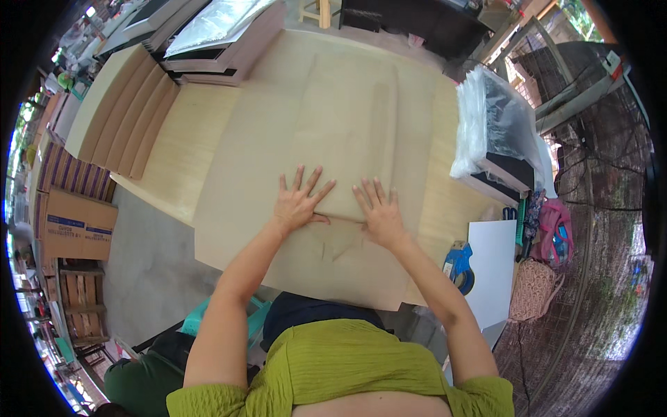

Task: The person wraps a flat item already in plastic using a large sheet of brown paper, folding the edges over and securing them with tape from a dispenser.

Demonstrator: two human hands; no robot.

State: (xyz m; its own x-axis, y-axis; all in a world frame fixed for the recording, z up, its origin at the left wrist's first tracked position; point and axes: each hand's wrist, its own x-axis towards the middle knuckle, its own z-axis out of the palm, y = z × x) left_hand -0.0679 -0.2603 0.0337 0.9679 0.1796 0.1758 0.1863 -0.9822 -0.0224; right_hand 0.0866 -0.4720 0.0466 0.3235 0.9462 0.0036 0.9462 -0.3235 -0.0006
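Note:
A large sheet of brown paper point(243, 160) lies spread over the pale wooden table point(194, 132). On its middle rests a flat rectangular layer of the same brown point(347, 125), reaching away from me; whether it is folded paper or a wrapped flat thing I cannot tell. My left hand point(299, 203) presses flat near the left end of its near edge, fingers spread. At the right end, my right hand point(380, 214) lies likewise, palm down with fingers apart. Between the hands runs a crease point(340, 217), with small wrinkles in the paper on my side of it.
Brown-wrapped packs point(125, 111) stand in a row at the left, beside stacked boards under clear plastic point(215, 31). A plastic-covered stack point(493, 128), blue tape dispenser point(457, 265), white board point(492, 254) and woven bag point(533, 288) are on the right. Cartons point(80, 226) stand far left.

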